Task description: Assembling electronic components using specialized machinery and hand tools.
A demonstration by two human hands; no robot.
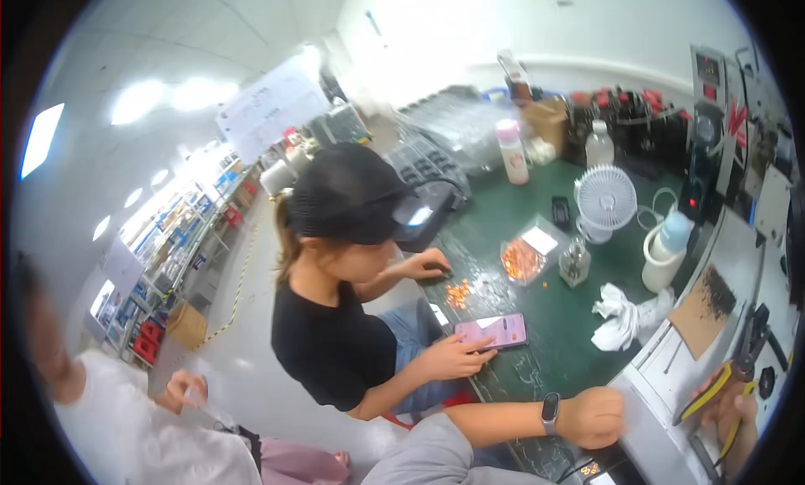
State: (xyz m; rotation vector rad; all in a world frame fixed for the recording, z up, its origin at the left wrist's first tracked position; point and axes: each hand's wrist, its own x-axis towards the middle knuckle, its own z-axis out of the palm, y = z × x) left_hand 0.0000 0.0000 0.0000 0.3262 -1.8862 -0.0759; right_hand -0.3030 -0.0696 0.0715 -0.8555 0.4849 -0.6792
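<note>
1. The pliers (741, 368), with yellow-and-black handles, are at the far right of the view, over a pale grey panel (647, 394); their handles stand spread apart and their dark head points up.
2. The right hand (728, 414) holds the pliers by the handles; the dark rim of the view partly obscures it.
3. The left hand (592, 420) is curled, back upward, just beside the panel's near edge; whether it holds anything I cannot tell. A dark wristband (549, 413) circles its wrist.
4. Below the left hand, a dark device shows a lit orange display (590, 468).
5. Up from the pliers, a brown card (693, 324) lies on the panel, with black bits spread over its upper part.
6. Left of the card, crumpled white paper (615, 317) lies on the green table (553, 376). Behind it stand a white cup (660, 273) holding a blue-topped bottle (673, 232), a white fan (605, 198) and a small glass bottle (574, 264).
7. Farther left are a clear bag (523, 260) of orange pieces and a loose orange pile (458, 295).
8. A co-worker (331, 326) in a black cap sits there, 1 hand on a purple phone (503, 329), the other near the pile.
9. At far left stands another person (151, 435) in white.
</note>
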